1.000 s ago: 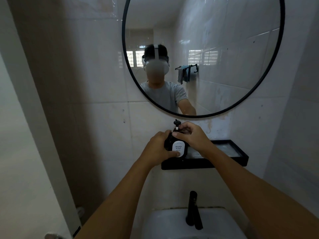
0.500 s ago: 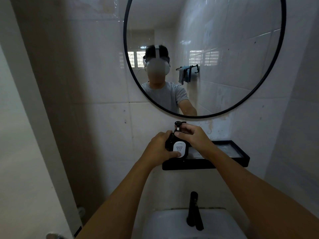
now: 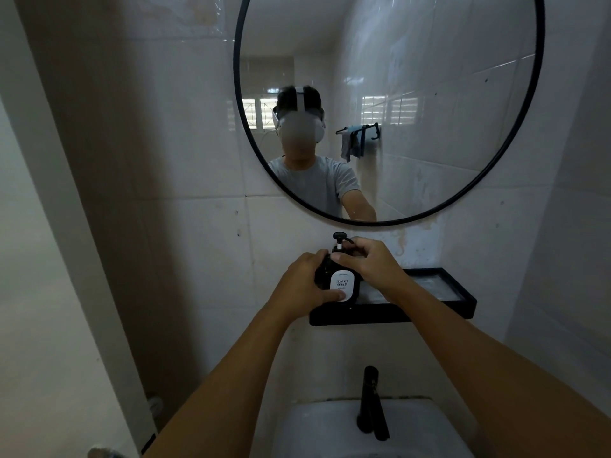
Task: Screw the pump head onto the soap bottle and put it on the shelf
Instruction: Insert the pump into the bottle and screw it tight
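1. Nearest: white sink (image 3: 317, 424) at bottom edge, black faucet (image 3: 371, 404) upright at its back rim.
2. Both forearms reaching up and fwd over sink, converging at left end of shelf.
3. Left hand (image 3: 302, 285) wrapped round soap bottle (image 3: 340, 279) from left side, thumb pressed on lower edge of white "HAND SOAP" label; firm grasp.
4. Right hand (image 3: 367, 262) over bottle's shoulder, fingers curled at neck of pump head (image 3: 339, 239); gripping there.
5. Bottle upright, black, at left end of black wall shelf (image 3: 429, 309); resting or just above, can't tell.
6. Farthest: round black-framed mirror (image 3: 542, 94) on tiled wall, above shelf.
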